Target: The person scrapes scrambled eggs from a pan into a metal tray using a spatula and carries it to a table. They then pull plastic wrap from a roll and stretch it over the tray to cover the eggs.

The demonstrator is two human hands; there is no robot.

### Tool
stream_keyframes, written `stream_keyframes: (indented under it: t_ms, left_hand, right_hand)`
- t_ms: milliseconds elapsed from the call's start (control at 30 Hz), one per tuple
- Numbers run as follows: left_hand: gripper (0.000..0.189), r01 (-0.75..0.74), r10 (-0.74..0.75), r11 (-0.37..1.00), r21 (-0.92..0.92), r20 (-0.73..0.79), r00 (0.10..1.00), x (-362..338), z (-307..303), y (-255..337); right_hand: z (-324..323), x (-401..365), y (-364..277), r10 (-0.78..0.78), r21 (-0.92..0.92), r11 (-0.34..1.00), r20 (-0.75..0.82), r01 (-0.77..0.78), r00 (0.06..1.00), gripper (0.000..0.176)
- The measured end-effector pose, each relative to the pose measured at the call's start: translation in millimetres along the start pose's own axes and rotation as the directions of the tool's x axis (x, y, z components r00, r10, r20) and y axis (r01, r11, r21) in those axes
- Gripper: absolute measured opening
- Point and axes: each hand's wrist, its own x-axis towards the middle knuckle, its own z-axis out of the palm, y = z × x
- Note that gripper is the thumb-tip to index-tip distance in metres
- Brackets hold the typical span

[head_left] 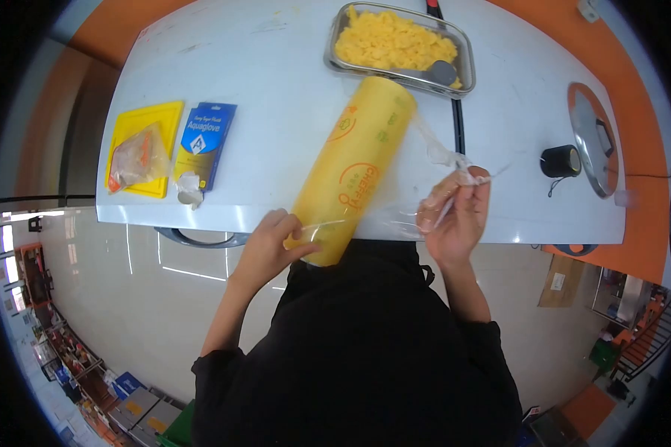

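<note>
A large yellow roll of cling film point(354, 160) lies slantwise on the white table, its near end at the front edge. My left hand point(268, 249) rests against that near end, with thumb and fingers apart around its side. A clear sheet of film point(395, 216) runs from the roll to my right hand point(458, 212), whose fingers pinch its bunched edge. Beyond the roll's far end stands a rectangular glass dish point(467, 63) of yellow chopped food point(395, 41), with a grey scoop point(441, 73) lying in it.
On the left, a yellow cutting board point(173, 119) holds a plastic bag point(138, 156), beside a blue Aquaglove box point(207, 141). To the right are a black cylinder point(561, 161) and a glass lid point(590, 138). The table's front edge point(499, 237) is close to my body.
</note>
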Motion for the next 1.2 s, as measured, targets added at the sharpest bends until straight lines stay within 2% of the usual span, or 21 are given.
stream_keyframes:
  t_ms: [33, 100, 200, 333, 400, 433, 533, 600, 633, 700, 767, 833, 867, 900, 933, 967, 1033, 1067, 1133, 1167, 1200]
  left_hand:
    - [0.027, 0.012, -0.012, 1.0, 0.004, 0.0, 1.0, -4.6, 1.0, -3.2]
    - [0.022, -0.041, 0.048, 0.999, 0.035, -0.245, 0.968, -11.5, 10.0, -13.3]
    - [0.019, -0.074, 0.097, 0.995, 0.072, -0.41, 0.907, -12.8, 26.4, -21.0]
    - [0.019, -0.055, 0.076, 0.997, 0.062, -0.422, 0.904, -14.4, 40.3, -24.1]
    - [0.02, -0.053, 0.062, 0.998, 0.033, -0.439, 0.896, -14.9, 46.4, -22.2]
    - [0.022, -0.058, 0.055, 0.998, 0.008, -0.457, 0.888, -15.0, 48.1, -21.9]
    - [0.024, -0.177, 0.209, 0.978, 0.114, -0.425, 0.881, -24.6, 51.5, -16.9]
    - [0.025, -0.182, 0.204, 0.979, 0.094, -0.393, 0.897, -31.8, 51.4, -8.0]
    - [0.026, -0.193, 0.208, 0.978, 0.077, -0.358, 0.91, -33.3, 49.1, -4.3]
    - [0.025, -0.21, 0.214, 0.977, 0.044, -0.305, 0.928, -34.5, 41.1, 2.1]
    - [0.024, -0.223, 0.218, 0.975, 0.009, -0.252, 0.943, -37.9, 33.0, 5.9]
    - [0.02, -0.131, 0.125, 0.989, -0.07, -0.09, 0.988, -45.6, 25.6, 6.0]
    - [0.02, -0.12, 0.114, 0.99, -0.071, -0.088, 0.99, -52.7, 25.8, 6.5]
    - [0.018, 0.116, -0.092, 0.907, -0.405, 0.078, 0.993, -61.2, 27.1, 7.4]
    - [0.017, 0.362, -0.221, 0.675, -0.643, 0.292, 0.93, -65.7, 28.3, 7.0]
    - [0.017, 0.364, -0.226, 0.672, -0.644, 0.29, 0.93, -68.3, 30.8, 5.4]
    - [0.014, 0.385, -0.276, 0.66, -0.645, 0.269, 0.923, -74.5, 36.1, 2.8]
    - [0.014, 0.391, -0.282, 0.653, -0.648, 0.271, 0.92, -75.3, 36.4, 4.4]
    - [0.011, 0.461, -0.389, 0.757, -0.463, 0.248, 0.887, -67.4, 30.1, 11.2]
    - [0.011, 0.456, -0.387, 0.758, -0.466, 0.241, 0.89, -60.1, 21.8, 18.0]
    - [0.009, 0.515, -0.428, 0.775, -0.366, 0.296, 0.854, -51.3, 9.8, 28.3]
  right_hand:
    - [-2.2, -1.8, -2.4, -0.009, -0.048, 0.999, -0.019, 0.008, 1.0, 0.022]
    - [-8.2, -0.9, -4.9, -0.009, -0.058, 0.998, 0.024, 0.011, 1.0, 0.023]
    - [-6.9, 4.3, -10.0, 0.013, -0.186, 0.982, 0.068, 0.0, 0.998, 0.021]
    - [0.3, 18.1, -8.7, 0.069, -0.153, 0.986, 0.06, -0.059, 0.996, 0.02]
    - [-8.9, 27.6, -8.4, 0.035, -0.45, 0.891, 0.205, 0.063, 0.978, 0.02]
    - [-12.1, 30.6, -6.4, 0.039, -0.45, 0.891, 0.206, 0.059, 0.978, 0.02]
    - [-25.3, 48.1, 0.9, -0.075, -0.646, 0.727, 0.263, 0.233, 0.962, 0.021]
    - [-36.5, 66.7, 5.8, -0.222, -0.804, 0.26, 0.489, 0.534, 0.844, 0.023]
    - [-41.2, 64.7, 14.5, -0.218, -0.803, 0.265, 0.489, 0.534, 0.844, 0.023]
    - [-50.9, 56.5, 35.0, -0.063, -0.656, 0.729, 0.22, 0.196, 0.973, 0.021]
    - [-54.8, 55.4, 30.8, -0.025, -0.699, 0.685, 0.263, 0.208, 0.964, 0.02]
    - [-57.4, 55.6, 26.1, 0.178, -0.475, 0.88, 0.343, 0.006, 0.922, 0.019]
    - [-59.5, 55.6, 22.5, 0.186, -0.472, 0.882, 0.342, -0.003, 0.921, 0.019]
    - [-60.0, 56.6, 17.9, 0.32, -0.568, 0.818, 0.322, -0.089, 0.891, 0.02]
    - [-58.0, 59.3, 13.3, 0.442, -0.658, 0.736, 0.289, -0.16, 0.849, 0.02]
    - [-53.2, 62.6, 6.4, 0.446, -0.657, 0.736, 0.292, -0.161, 0.846, 0.02]
    - [-34.0, 67.5, -8.8, 0.765, -0.957, 0.256, 0.285, 0.133, 0.578, 0.024]
    - [-26.2, 67.9, -10.2, 0.771, -0.958, 0.256, 0.284, 0.131, 0.57, 0.024]
    - [-13.3, 72.0, -10.6, 0.685, -0.854, 0.209, 0.475, 0.476, 0.552, 0.024]
    - [-15.4, 75.3, -9.8, 0.684, -0.851, 0.207, 0.479, 0.483, 0.551, 0.024]
    - [-21.9, 79.1, -8.0, 0.699, -0.816, 0.095, 0.463, 0.571, 0.545, 0.022]
